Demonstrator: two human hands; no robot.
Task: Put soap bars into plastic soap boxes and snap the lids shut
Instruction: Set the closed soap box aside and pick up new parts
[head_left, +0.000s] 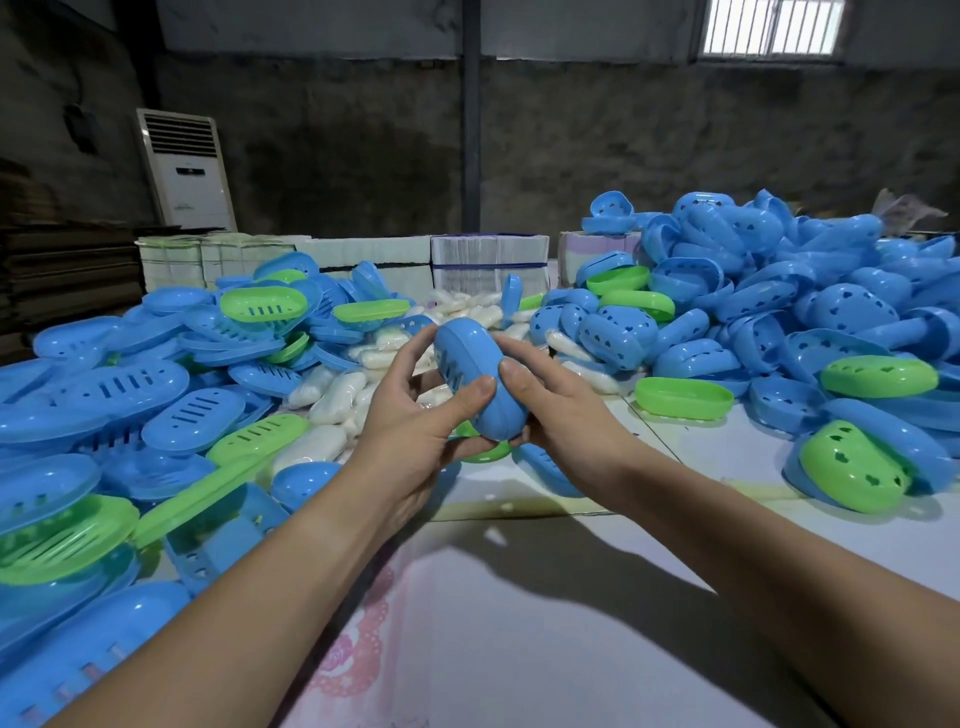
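A blue oval soap box (470, 369) is held above the table's middle, its two halves together and its long axis pointing away from me. My left hand (415, 415) grips it from the left, thumb pressed on its slotted top. My right hand (550, 402) grips it from the right, thumb on the top edge. Whether a soap bar is inside cannot be seen. Wrapped white soap bars (337, 395) lie heaped behind my hands.
Slotted blue and green lids (171, 395) pile up at the left. Blue and green box bases (779, 312) with heart-shaped holes heap at the right. A green base (683, 397) lies alone. Bundled cartons (488, 260) stand at the back. The white table sheet (571, 623) spreads below.
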